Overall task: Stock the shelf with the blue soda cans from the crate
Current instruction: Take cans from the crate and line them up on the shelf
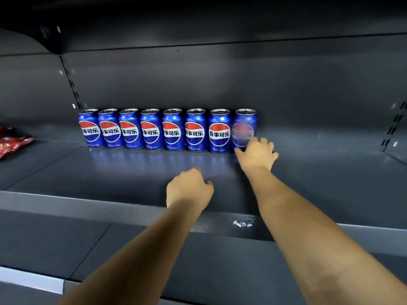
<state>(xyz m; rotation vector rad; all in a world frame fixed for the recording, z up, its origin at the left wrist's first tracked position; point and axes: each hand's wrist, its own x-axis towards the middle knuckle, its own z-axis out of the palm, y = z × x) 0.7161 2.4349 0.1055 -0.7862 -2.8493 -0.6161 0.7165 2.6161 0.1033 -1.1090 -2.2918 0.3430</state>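
cans (167, 130): row at shelf (110, 172) back | packet (13, 143): far left | right hand (256, 154): apparently touching rightmost can (245, 123)

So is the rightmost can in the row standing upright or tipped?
Upright. The rightmost can stands level with its neighbours, top rim up, base on the shelf. The right hand touches its lower side.
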